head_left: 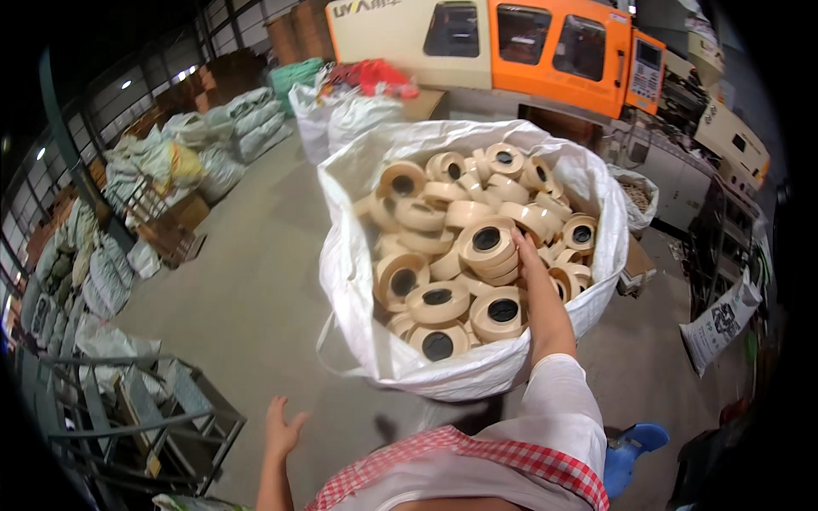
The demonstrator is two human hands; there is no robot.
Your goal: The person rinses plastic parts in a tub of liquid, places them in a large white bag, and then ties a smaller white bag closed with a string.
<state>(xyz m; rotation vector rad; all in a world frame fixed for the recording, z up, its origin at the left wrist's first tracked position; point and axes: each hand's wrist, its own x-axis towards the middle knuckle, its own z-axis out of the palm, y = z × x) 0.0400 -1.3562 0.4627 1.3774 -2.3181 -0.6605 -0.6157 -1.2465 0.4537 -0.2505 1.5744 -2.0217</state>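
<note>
A big white woven bulk bag (pixel 341 272) stands in front of me, filled with beige round plastic parts (pixel 437 305), many with a dark disc in the middle. My right hand (pixel 528 253) reaches over the near rim into the bag. Its fingers are closed against the right side of a short stack of these beige round parts (pixel 487 249); part of the grip is hidden. Over the floor, left of the bag, my left hand (pixel 284 427) holds nothing, its thumb and fingers apart.
Behind the bag stands an orange and cream machine (pixel 545 77). Filled sacks (pixel 217 166) line the left side. A metal frame (pixel 162 417) is at the lower left. A blue plastic seat-like object (pixel 630 451) sits low right, and a printed white sack (pixel 720 322) lies farther right.
</note>
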